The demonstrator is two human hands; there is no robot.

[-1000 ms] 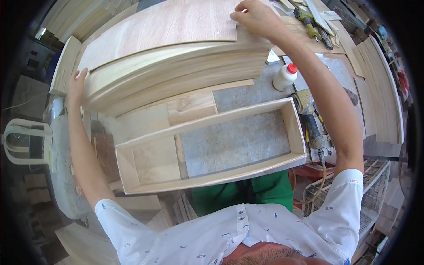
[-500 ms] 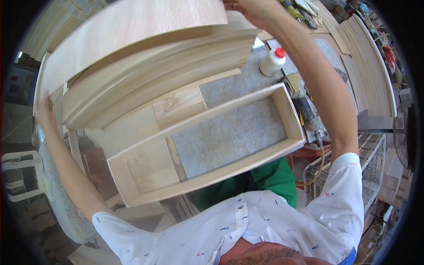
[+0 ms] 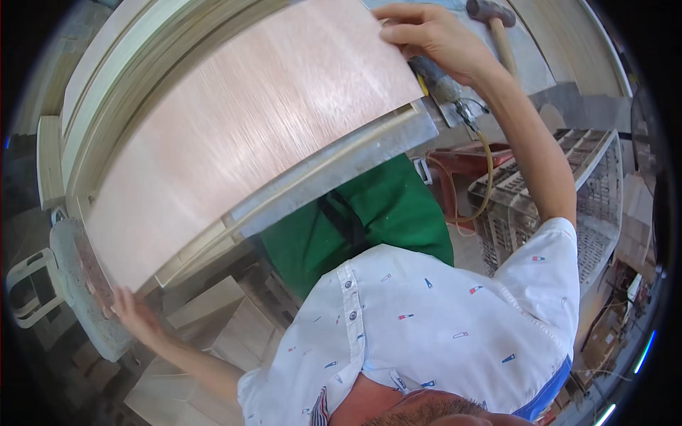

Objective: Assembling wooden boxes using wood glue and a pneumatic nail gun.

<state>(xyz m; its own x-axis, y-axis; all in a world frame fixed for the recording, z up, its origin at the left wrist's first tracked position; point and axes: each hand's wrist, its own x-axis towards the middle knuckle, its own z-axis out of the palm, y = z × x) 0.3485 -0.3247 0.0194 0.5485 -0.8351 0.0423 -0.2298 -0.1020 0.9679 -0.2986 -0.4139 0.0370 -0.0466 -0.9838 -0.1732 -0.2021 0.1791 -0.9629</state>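
A wide, pinkish plywood panel (image 3: 256,106) lies slanted across the view, over a shallow wooden frame (image 3: 202,250) that shows only along the panel's near edge. My right hand (image 3: 437,42) grips the panel's far right edge, thumb on top and fingers curled at the edge. At the near left corner, my left hand (image 3: 133,312) holds the panel's end; its fingers are somewhat blurred. Most of the frame's inside is hidden by the panel. I cannot tell whether the panel rests fully on the frame.
Stacked pale boards (image 3: 106,92) stand beyond the panel. A hammer (image 3: 501,32) and an air tool (image 3: 446,89) with a yellowish hose (image 3: 489,167) lie at the right. A plastic crate (image 3: 590,220) stands further right. A white plastic chair (image 3: 35,287) is at the far left.
The plywood panel has come from above the board stack toward me and now covers the wooden frame. Both hands moved nearer with it. The white red-capped bottle is out of sight.
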